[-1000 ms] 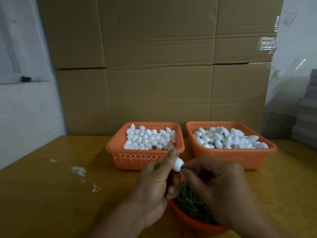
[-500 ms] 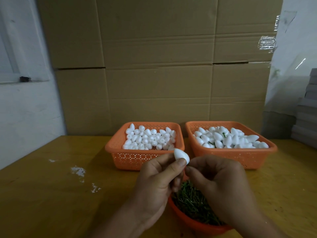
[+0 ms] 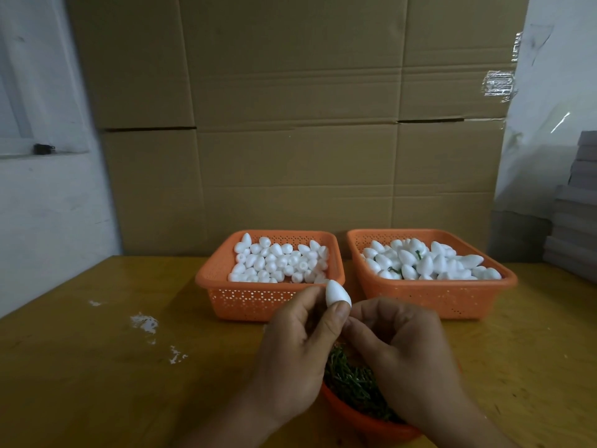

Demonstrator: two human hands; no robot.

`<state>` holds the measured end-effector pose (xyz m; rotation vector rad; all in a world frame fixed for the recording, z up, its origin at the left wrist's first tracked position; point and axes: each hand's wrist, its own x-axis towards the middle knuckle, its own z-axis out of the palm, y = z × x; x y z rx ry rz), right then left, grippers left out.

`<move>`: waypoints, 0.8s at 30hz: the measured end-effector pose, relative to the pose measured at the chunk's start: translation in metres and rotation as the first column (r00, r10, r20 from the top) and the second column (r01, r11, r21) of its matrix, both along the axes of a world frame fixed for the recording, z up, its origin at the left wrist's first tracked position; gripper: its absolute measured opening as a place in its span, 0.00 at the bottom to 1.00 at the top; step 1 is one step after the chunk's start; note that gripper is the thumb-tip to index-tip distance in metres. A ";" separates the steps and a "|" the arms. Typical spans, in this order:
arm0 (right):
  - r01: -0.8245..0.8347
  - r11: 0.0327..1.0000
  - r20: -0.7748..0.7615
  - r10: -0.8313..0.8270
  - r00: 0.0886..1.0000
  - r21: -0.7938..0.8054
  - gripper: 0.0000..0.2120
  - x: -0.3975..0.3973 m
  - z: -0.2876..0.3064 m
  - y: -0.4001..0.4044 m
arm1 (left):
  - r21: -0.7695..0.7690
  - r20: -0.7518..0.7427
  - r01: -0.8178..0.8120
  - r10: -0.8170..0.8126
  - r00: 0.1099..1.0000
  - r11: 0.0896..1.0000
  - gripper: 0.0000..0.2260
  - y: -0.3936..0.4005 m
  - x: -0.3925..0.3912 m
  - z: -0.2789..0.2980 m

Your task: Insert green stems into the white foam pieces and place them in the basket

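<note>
The left hand pinched the white egg-shaped foam piece between thumb and fingers, point up, at 12 o'clock of the orange bowl of green stems, apparently exposing its base. The right hand had fingers curled at that base; any stem was hidden

No text, label, brand, number or sign can be read anywhere in the view (the cardboard sheets at the back are plain brown, and the orange baskets carry only a punched hole pattern, no lettering).
</note>
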<state>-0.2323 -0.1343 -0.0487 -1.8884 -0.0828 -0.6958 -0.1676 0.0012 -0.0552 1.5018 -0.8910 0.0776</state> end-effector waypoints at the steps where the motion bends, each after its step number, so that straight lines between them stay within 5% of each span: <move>1: 0.000 1.000 -0.008 0.000 1.000 0.002 0.05 0.000 0.000 0.000 | 0.004 0.014 -0.008 0.008 1.000 1.000 0.07 0.000 0.000 0.000; 15: -0.070 0.982 -0.092 0.087 0.992 0.173 0.04 0.002 0.004 -0.002 | -0.005 -0.047 0.004 -0.004 0.999 1.000 0.10 -0.004 0.003 -0.004; 19: 0.129 0.984 -0.099 -0.117 0.988 0.124 0.04 0.013 0.013 -0.026 | 0.080 -0.028 -0.038 0.040 0.999 0.996 0.20 -0.005 0.004 -0.012; 24: 0.467 0.874 -0.067 -0.478 0.876 -0.132 0.05 0.049 0.029 -0.090 | 0.191 0.116 -0.146 0.125 0.985 0.971 0.19 -0.003 0.000 -0.014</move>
